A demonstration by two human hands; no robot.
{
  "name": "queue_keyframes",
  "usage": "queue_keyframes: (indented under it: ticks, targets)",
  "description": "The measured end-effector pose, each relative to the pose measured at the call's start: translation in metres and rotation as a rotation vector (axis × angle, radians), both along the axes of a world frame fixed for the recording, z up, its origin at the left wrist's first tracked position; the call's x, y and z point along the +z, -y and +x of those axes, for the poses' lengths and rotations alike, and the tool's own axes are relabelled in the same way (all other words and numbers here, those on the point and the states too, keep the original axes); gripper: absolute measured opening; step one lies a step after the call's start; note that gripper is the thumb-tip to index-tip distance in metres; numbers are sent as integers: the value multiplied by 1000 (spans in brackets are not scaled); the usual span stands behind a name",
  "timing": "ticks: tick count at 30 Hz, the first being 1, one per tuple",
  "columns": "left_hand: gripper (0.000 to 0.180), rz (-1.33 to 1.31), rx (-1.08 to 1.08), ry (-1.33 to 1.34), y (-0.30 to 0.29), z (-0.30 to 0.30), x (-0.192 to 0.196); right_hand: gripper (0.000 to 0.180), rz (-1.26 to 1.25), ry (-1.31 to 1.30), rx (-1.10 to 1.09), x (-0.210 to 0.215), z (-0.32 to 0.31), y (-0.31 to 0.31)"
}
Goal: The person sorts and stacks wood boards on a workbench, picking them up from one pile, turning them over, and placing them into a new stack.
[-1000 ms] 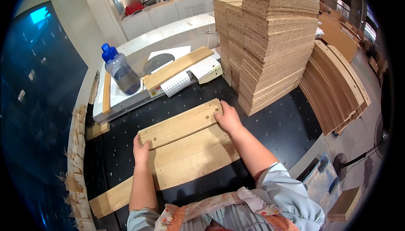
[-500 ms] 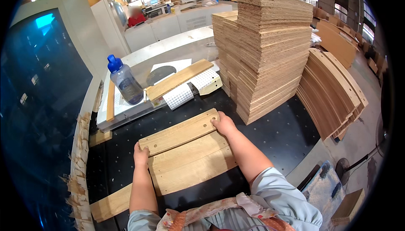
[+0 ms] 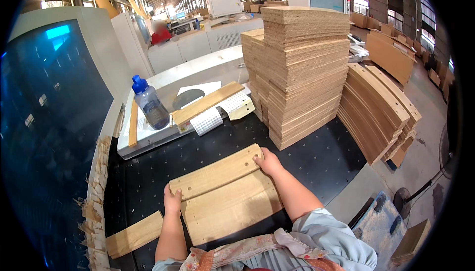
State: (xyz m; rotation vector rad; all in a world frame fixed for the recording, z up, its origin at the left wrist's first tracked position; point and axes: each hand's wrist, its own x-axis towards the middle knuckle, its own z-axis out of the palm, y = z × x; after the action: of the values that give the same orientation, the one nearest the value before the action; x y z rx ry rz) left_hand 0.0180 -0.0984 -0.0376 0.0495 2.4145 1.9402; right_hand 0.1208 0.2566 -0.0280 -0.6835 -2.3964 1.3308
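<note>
A narrow wood-grain board point(image 3: 217, 173) with several small holes is held at its two ends. My left hand point(image 3: 172, 199) is closed on its left end, thumb on top. My right hand point(image 3: 269, 162) grips the right end, its thumb beside a hole. Under and nearer than this board lie wider wood-grain boards point(image 3: 232, 207), partly covered by it; I cannot tell how many. Another short board point(image 3: 134, 235) lies to the left of my left forearm, apart from them. All rest over a black, dotted table surface point(image 3: 316, 145).
A tall stack of chipboard panels point(image 3: 309, 73) stands at the far right of the table, with leaning boards point(image 3: 376, 112) beside it. A blue-capped bottle point(image 3: 152, 105) and a loose wood strip point(image 3: 208, 103) sit on a white ledge. A dark glass panel point(image 3: 54, 122) borders the left.
The held board and both hands have come slightly nearer to me, along with the boards below. The view has shifted a little. Both hands keep their grip.
</note>
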Motion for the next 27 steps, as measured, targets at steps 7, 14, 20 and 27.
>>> queue_keyframes:
  ticks: [7, 14, 20, 27]
  targets:
    - [48, -1, -29, -27, 11, 48, -5, 58, -5, 65, -5, 9, 53, 8]
    - [50, 70, -66, 71, 13, 52, 5, 62, 104, 174, 8, 26, 60, 0]
    - [57, -109, -14, 83, 7, 47, 13, 60, 178, 375, 28, 49, 48, 12]
    - [57, -101, 63, -104, 2, 36, 19, 66, 261, 145, -48, 44, 25, 20]
